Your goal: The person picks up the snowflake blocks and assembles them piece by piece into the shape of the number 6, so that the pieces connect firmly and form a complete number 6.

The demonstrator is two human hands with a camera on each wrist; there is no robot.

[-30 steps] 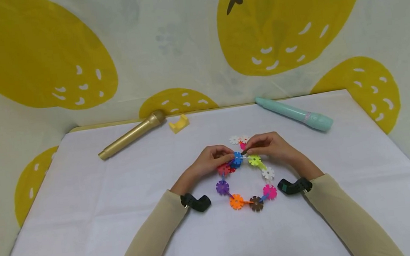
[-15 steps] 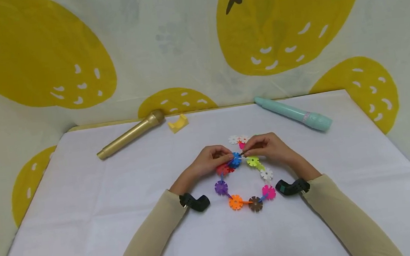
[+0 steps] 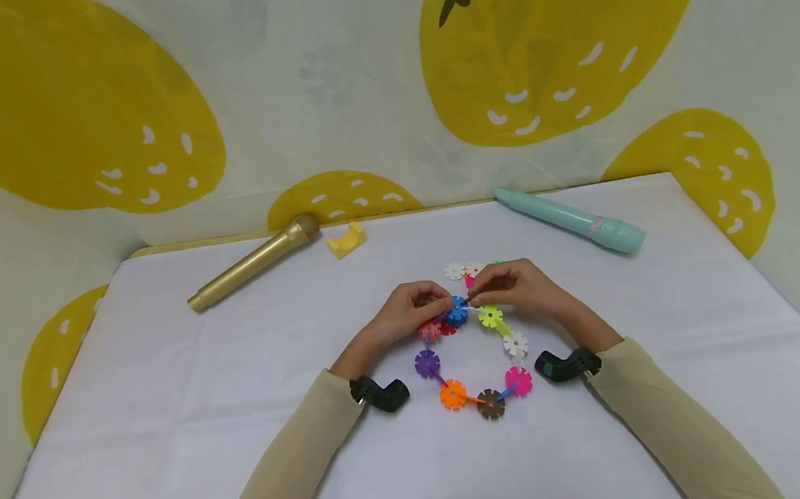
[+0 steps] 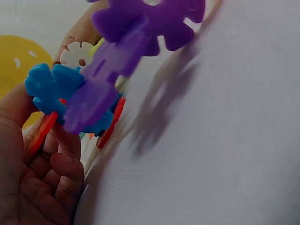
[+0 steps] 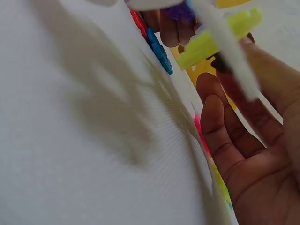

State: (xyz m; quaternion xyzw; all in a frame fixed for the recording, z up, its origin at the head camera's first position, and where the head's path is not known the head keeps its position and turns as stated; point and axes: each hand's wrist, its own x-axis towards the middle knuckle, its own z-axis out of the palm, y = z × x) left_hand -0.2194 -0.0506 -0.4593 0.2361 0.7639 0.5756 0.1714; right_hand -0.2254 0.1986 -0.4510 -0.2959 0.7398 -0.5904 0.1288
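Observation:
My left hand (image 3: pixel 414 311) pinches a blue snowflake disc (image 3: pixel 457 308), one of the notched plastic discs slotted into a ring-shaped chain. Facing it, my right hand (image 3: pixel 517 286) pinches a dark brown snowflake disc (image 5: pixel 220 62) between thumb and fingertips, its edge right at the blue one. Round the ring run a purple disc (image 3: pixel 427 363), an orange disc (image 3: pixel 453 394), a brown disc (image 3: pixel 491 404), a pink disc (image 3: pixel 519 382), a white disc (image 3: pixel 516 344) and a yellow-green disc (image 3: pixel 491 315). Red discs (image 3: pixel 429 330) show beneath my left fingers.
Several loose discs, including a white one (image 3: pixel 454 271), lie behind my right hand, which partly hides them. Farther back are a gold microphone (image 3: pixel 255 262), a small yellow curved stand (image 3: pixel 346 240) and a mint-green microphone (image 3: pixel 571 219). A white cloth (image 3: pixel 171 436) covers the table.
The dark brown disc has come closer to the blue disc's edge. The ring's near side has swung slightly left and toward me. Both hands keep their pinch.

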